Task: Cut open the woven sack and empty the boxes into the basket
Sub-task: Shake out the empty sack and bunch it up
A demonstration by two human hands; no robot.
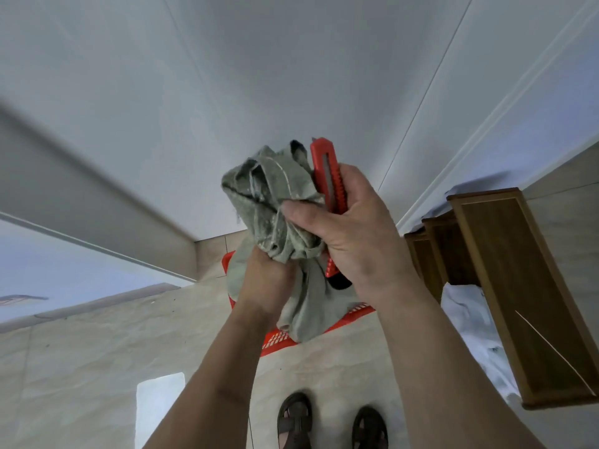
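I see both hands raised in front of the head camera, working one bundle. My left hand (262, 273) is clenched round the lower part of a crumpled grey-green woven sack (275, 202), its fingers buried in the cloth, so I cannot see the fingertips. My right hand (353, 231) grips two things at once: a red plastic utility knife (329, 176) lies along the palm with its tip pointing up and away, and the thumb presses the bunched top of the sack against it. Whether any blade stands out at the knife's tip I cannot tell. The sack is wadded into a tight ball between the two hands, and a loose tail of it hangs down below them. Under that tail, on the floor, stands a red slotted plastic basket (278, 340); the sack and my arms hide most of it, and I cannot see inside, so I see no boxes. The beige tiled floor (97, 367) runs to a white wall (259, 76) on the far side. On the right stand brown wooden panels (518, 286), with white crumpled plastic sheeting (470, 319) just beside them on the near left. At the near edge two feet in dark brown sandals (330, 422) stand on the tiles.
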